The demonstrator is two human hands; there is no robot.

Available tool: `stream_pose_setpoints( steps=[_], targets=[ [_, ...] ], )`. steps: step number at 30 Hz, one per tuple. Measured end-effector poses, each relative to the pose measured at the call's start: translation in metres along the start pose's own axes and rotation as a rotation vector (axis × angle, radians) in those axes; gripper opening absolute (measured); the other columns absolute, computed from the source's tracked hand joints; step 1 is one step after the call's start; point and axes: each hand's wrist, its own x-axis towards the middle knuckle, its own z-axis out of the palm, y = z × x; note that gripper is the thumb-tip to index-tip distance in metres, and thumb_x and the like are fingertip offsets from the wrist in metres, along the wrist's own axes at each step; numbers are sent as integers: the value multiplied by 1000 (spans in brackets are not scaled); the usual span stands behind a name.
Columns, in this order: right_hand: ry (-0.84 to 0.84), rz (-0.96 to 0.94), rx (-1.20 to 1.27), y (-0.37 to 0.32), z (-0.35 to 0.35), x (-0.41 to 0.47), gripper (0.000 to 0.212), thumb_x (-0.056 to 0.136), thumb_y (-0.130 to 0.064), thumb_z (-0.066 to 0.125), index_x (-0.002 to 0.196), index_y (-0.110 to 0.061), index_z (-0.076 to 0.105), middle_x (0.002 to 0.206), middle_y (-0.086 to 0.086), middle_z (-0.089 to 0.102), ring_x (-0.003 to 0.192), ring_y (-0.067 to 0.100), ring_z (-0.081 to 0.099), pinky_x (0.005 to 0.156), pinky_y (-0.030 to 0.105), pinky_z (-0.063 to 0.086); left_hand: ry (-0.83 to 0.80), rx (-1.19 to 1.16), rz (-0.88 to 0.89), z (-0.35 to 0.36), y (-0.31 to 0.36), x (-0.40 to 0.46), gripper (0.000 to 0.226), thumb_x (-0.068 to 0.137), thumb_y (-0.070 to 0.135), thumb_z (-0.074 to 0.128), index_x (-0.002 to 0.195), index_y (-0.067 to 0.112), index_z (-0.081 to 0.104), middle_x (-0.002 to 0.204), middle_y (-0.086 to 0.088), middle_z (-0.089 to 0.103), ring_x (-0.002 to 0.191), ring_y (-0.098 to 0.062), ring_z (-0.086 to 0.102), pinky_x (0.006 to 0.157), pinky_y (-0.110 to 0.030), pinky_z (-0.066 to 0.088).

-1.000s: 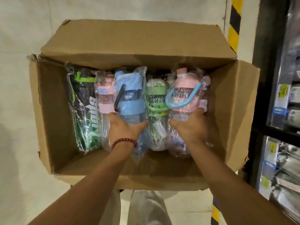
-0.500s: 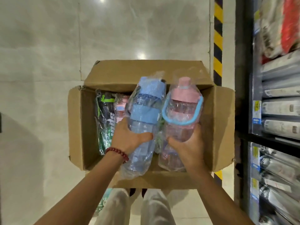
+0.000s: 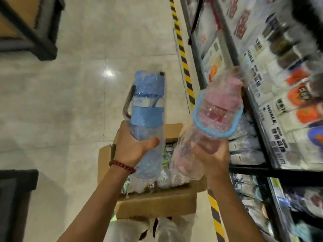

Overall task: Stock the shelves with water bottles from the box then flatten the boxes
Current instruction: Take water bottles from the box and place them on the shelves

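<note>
My left hand [image 3: 132, 149] grips a blue water bottle [image 3: 147, 109] wrapped in clear plastic, lifted upright above the cardboard box [image 3: 155, 205]. In my right hand [image 3: 212, 157] I hold a pink bottle [image 3: 216, 110] with a light-blue carry loop, also in plastic wrap, tilted toward the shelves [image 3: 258, 105] on the right. The open box sits on the floor below both hands, with more wrapped bottles [image 3: 166, 158] partly visible between my wrists.
The shelving on the right is packed with boxed and wrapped goods on several levels. A yellow-black hazard stripe [image 3: 183, 56] runs along the floor at its base. Dark furniture [image 3: 31, 37] stands at the top left and another dark piece [image 3: 15, 194] at the lower left.
Both hands have lifted the blue and pink bottles up out of the box. The view has swung right toward the shelves, and the box now lies lower in view.
</note>
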Motion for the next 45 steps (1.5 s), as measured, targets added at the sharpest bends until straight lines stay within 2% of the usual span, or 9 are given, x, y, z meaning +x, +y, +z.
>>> stream_pose_setpoints(
  steps=[3,7,13,19,24,29,35,41,45],
  targets=[
    [-8,-133,46,-66,-16,-27,36,67,10,77,84,-17,61,70,-16,70,68,-2,67,64,18,54,-37,-32,119,-10,61,-29,84,41,37,81,115,11,52,101,-7,65,91,-21,66,76,-43,57],
    [36,-144,277,-129,-36,-71,65,71,17,69,124,-12,47,94,-6,65,79,-4,67,67,14,53,-106,-55,242,-21,119,-64,80,46,38,82,114,2,58,103,-16,67,94,-28,67,78,-53,55],
    [28,-250,429,-177,-59,-126,57,64,2,64,120,-2,52,92,2,73,91,20,69,71,27,55,-294,-271,313,-27,173,-111,68,50,26,79,113,7,61,104,-17,68,95,-35,67,78,-47,55],
    [192,-332,454,-206,-81,-187,73,58,-17,85,123,-24,52,113,-4,69,100,7,66,75,20,55,-459,-381,359,-25,198,-142,52,45,27,76,96,18,69,90,-12,71,84,-32,68,70,-42,54],
    [390,-370,485,-203,-88,-239,76,54,-8,84,118,-33,53,107,-14,69,101,3,64,68,14,53,-635,-421,352,-38,211,-162,54,46,13,77,99,12,64,78,-6,70,68,-26,67,56,-35,55],
    [601,-353,547,-177,-72,-294,102,25,-52,91,119,-34,55,112,-8,68,105,13,64,83,30,56,-824,-424,336,-57,198,-195,55,46,15,74,100,14,64,77,-3,70,66,-21,67,52,-32,53],
    [749,-371,500,-149,-70,-371,67,56,-19,77,118,-27,54,103,-12,71,103,14,65,88,39,54,-1029,-384,166,-54,177,-224,90,37,26,89,117,1,58,95,-20,67,81,-37,67,65,-43,55],
    [965,-387,515,-126,-96,-446,64,63,-17,69,123,-25,51,104,-13,70,100,8,66,78,27,55,-1182,-357,69,-29,168,-292,61,57,13,72,116,2,58,88,-13,67,77,-31,67,60,-38,55],
    [1084,-399,562,-105,-126,-499,69,62,-17,68,128,-21,49,111,-7,67,102,11,65,81,30,55,-1224,-334,66,-4,156,-347,80,45,23,84,119,8,58,96,-13,66,88,-34,64,64,-41,55]
  ],
)
